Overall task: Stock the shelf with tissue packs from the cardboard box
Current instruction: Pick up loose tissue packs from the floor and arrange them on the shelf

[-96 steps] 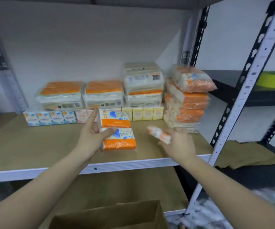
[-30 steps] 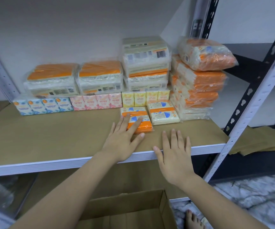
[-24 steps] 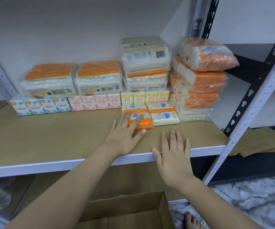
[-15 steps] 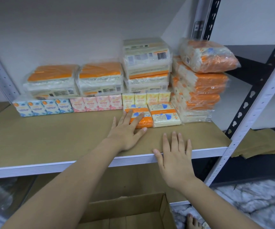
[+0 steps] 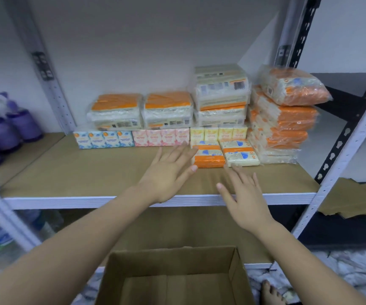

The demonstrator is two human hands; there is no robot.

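Two small tissue packs lie side by side on the brown shelf [image 5: 78, 177]: an orange-and-white pack [image 5: 209, 155] and a cream pack [image 5: 239, 153] to its right. My left hand [image 5: 169, 172] hovers with fingers spread just left of the orange pack, holding nothing. My right hand [image 5: 243, 194] is open over the shelf's front edge, fingertips just short of the cream pack. The cardboard box [image 5: 175, 276] stands open below, and the part of its inside that shows holds nothing.
Stacks of large orange-and-white tissue bundles [image 5: 279, 119] line the back right, with rows of small blue, pink and yellow packs [image 5: 160, 137] in front. Purple bottles [image 5: 6, 128] stand at far left. A white upright post [image 5: 340, 164] bounds the shelf's right side. My bare foot [image 5: 271, 293] is beside the box.
My left hand has lifted off the orange pack and drawn back to the left. My right hand has lifted from the shelf edge. The camera has pulled back, showing more of the box.
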